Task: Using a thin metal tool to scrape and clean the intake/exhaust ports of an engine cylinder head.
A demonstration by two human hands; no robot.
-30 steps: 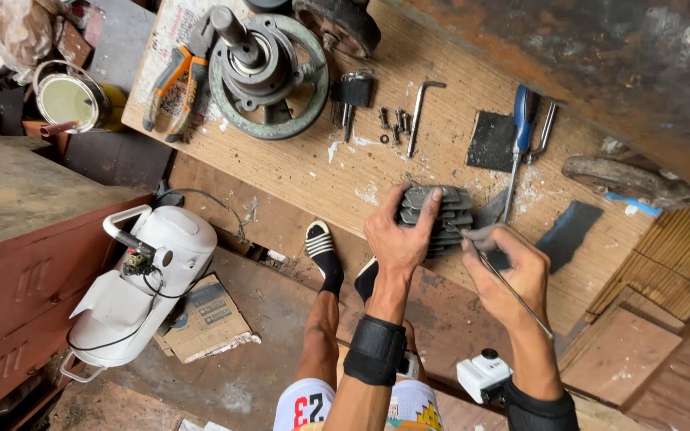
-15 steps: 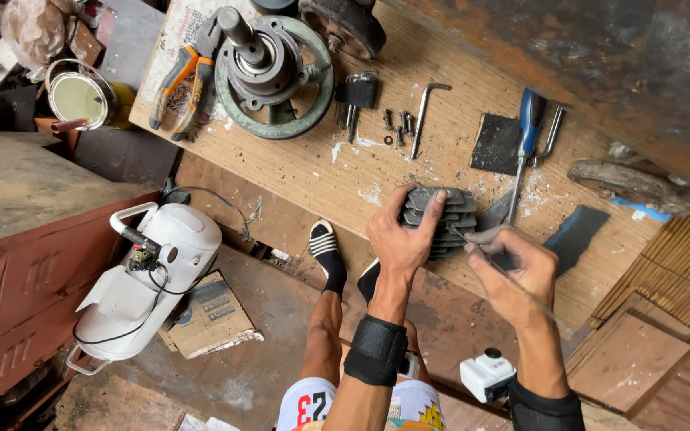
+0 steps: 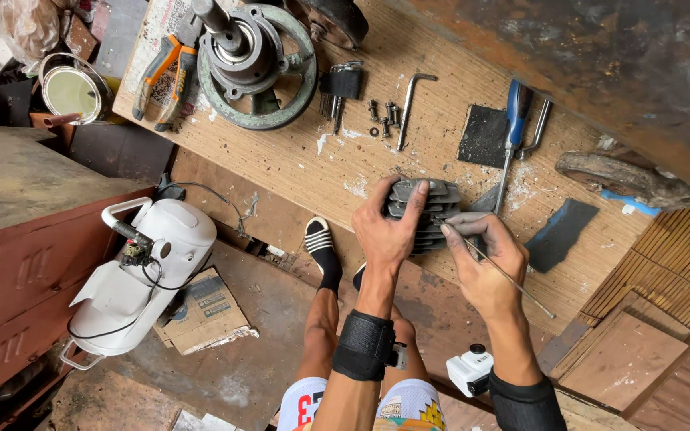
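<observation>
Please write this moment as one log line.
left hand: grips finned metal block | right hand: holds thin rod | wooden board: underneath

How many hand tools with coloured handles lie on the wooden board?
2: orange-handled pliers at the board's left end beside the green wheel, and a blue-handled screwdriver right of the black pad. Others may lie out of view.

My left hand [image 3: 389,231] reaches toward twelve o'clock, fingers spread and curled down in a grip, wrist wrapped in a black brace. My right hand [image 3: 485,259] sits at its three o'clock, fingertips pinched together, pointing toward ten o'clock.
</observation>
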